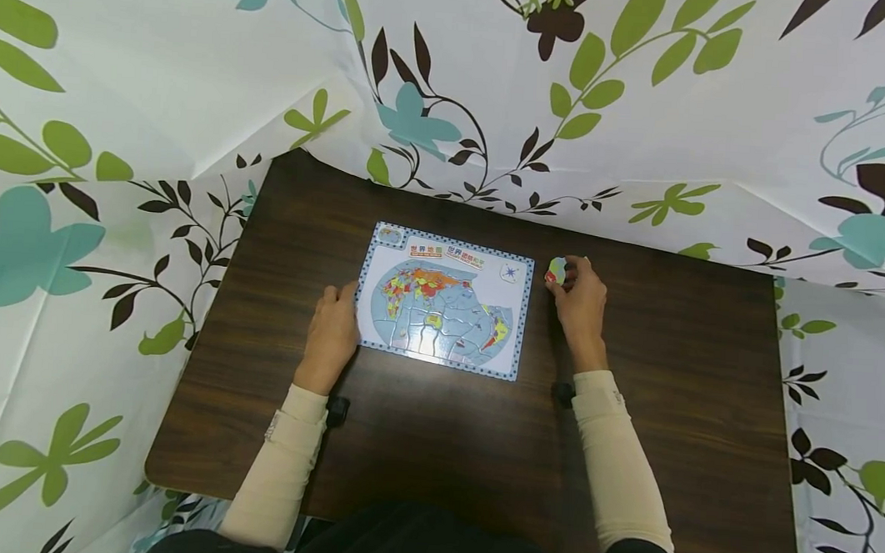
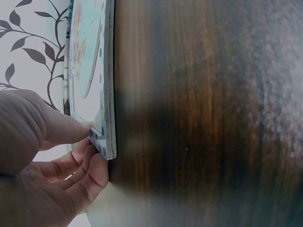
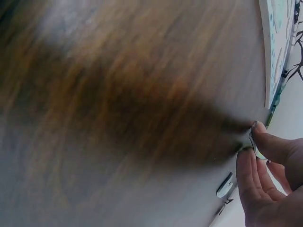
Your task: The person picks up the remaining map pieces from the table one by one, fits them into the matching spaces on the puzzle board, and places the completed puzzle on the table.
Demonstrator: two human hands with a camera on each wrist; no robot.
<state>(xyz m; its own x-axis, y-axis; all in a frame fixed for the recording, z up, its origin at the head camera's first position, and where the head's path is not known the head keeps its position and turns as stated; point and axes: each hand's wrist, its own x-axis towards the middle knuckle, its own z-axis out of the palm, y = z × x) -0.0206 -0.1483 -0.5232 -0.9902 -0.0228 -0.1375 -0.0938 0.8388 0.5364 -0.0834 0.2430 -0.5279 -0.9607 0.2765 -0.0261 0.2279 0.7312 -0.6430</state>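
A world map jigsaw puzzle (image 1: pixel 447 323) in a white board with a blue dotted border lies on the table. White backing shows at the upper right of its map. My left hand (image 1: pixel 333 329) holds the board's left edge; in the left wrist view its thumb (image 2: pixel 71 128) lies on the border near a corner and its fingertips are against the side. To the right of the board, my right hand (image 1: pixel 582 305) pinches a small green, red and blue puzzle piece (image 1: pixel 555 271) between thumb and fingers. The right wrist view shows that piece mostly hidden by the fingers.
Another small loose piece (image 3: pixel 224 185) lies on the table beyond the right hand. The dark wooden table (image 1: pixel 675 422) ends at a leaf-patterned cloth (image 1: pixel 490 87) hanging at the back and sides.
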